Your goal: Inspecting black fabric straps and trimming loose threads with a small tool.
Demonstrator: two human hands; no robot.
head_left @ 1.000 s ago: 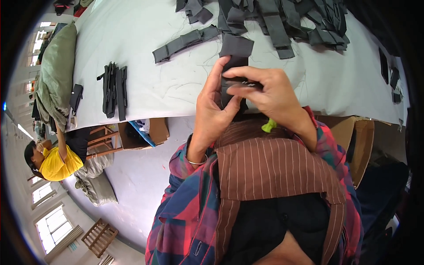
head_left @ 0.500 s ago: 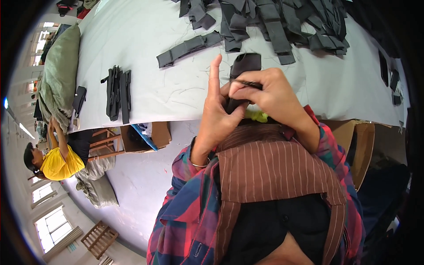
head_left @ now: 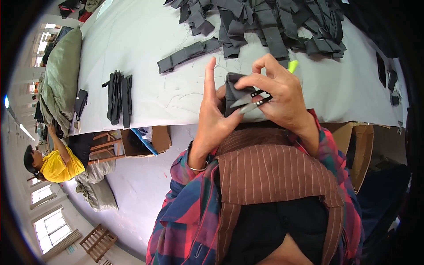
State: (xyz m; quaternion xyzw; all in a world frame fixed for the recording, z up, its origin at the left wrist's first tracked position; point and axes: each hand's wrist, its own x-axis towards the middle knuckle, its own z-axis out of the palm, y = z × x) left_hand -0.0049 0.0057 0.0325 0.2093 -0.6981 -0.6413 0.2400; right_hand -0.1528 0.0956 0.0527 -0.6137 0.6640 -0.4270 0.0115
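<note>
"How is the left hand [head_left: 214, 114] posed?"

"It is raised above the table [head_left: 168, 99], just inside its near edge, with the index finger pointed toward the table's far side. A folded dark strip [head_left: 232, 91] is gripped there between thumb and remaining fingers."

"And the right hand [head_left: 283, 93]?"

"It is angled inward over the same edge of the table, fingers curled. Black-handled snips [head_left: 263, 100] are grasped, their blades parted over the strip."

"What is laid around?"

"Dark strips [head_left: 268, 27] are heaped across the table's far side."
</note>
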